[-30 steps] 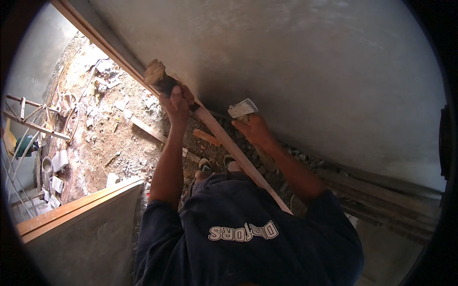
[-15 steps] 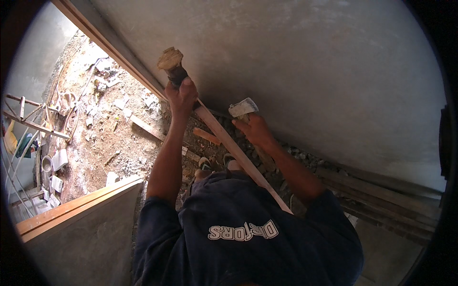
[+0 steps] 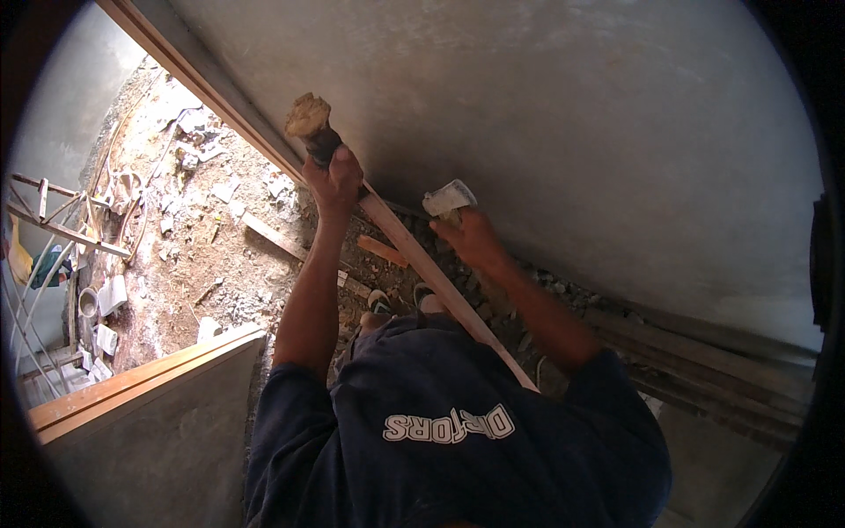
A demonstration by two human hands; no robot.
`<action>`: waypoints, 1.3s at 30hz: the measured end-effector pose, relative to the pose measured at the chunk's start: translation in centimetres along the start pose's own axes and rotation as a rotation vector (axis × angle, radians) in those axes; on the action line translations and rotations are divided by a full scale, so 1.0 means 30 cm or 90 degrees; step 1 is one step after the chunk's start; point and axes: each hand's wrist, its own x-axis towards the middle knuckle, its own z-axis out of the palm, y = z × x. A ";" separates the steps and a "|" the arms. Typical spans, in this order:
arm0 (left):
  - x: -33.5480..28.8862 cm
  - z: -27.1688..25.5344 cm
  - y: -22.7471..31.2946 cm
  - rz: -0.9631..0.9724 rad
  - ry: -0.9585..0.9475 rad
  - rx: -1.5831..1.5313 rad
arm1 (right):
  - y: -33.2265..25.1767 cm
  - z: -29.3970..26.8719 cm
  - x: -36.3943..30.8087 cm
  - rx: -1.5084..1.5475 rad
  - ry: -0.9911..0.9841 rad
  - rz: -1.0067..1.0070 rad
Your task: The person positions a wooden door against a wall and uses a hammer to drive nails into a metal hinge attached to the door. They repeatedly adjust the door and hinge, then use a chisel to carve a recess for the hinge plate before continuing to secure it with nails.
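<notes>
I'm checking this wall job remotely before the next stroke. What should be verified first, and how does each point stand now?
1. Left hand grips the brush handle: ok.
2. Brush head loaded with material: ok, it looks caked.
3. Right hand holds the small white object: ok.
4. Wooden strip leans steady: cannot tell.
5. Footing on the rubble floor: not ok, debris is scattered around.

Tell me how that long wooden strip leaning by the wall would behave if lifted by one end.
The wooden strip looks long and thin, so it would probably flex and sag a little. Being slim wood, it is likely light for its length. Its flat sides suggest it would slide, not roll. The left hand grips a dark-handled tool near its top.
</notes>
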 end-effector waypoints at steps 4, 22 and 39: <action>-0.011 0.016 0.014 0.000 0.007 0.008 | 0.061 0.019 0.025 -0.004 0.074 -0.089; -0.025 -0.006 -0.023 0.027 0.034 0.030 | -0.547 -0.211 -0.045 -0.091 0.076 -0.388; -0.070 0.017 0.004 0.104 0.024 0.104 | -0.872 -0.304 -0.052 -0.364 0.023 -0.512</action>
